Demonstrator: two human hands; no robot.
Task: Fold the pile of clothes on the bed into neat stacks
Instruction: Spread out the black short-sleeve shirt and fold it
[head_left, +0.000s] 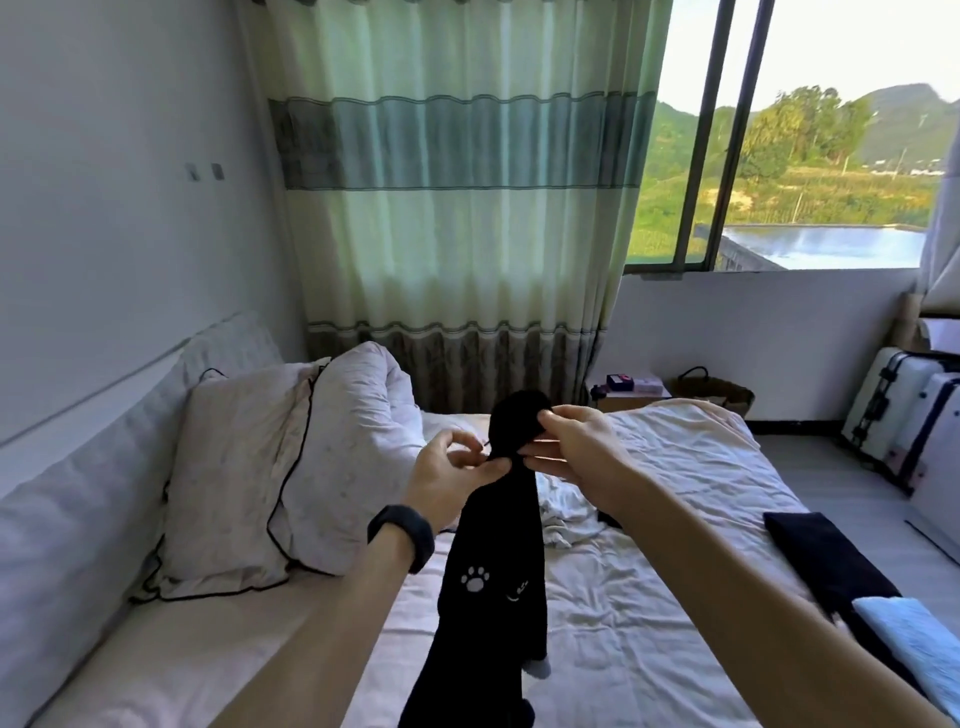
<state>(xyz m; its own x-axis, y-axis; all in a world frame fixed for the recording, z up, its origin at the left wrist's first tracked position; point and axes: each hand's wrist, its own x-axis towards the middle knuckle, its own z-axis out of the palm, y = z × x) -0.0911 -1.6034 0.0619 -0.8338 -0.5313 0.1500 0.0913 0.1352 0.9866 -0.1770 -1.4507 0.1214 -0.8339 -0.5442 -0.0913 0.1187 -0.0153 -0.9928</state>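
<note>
Bedroom, white bed (649, 613) with pillows (234, 467) on the left, curtain (462, 208) and window (789, 156) behind. Black socks (498, 571) with a paw print hang in the air over the middle of the bed. Left hand (447, 483) pinches them at the top and right hand (576, 452) grips the bunched upper end, both closed on the fabric. Looks like the step is pairing or rolling the socks from the top. Next move probably calls for tucking the top over, then setting them by the folded dark garment (826, 561) and light blue folded piece (919, 644) at the right edge. Crumpled white garment (566, 514) lies unfolded mid-bed.
</note>
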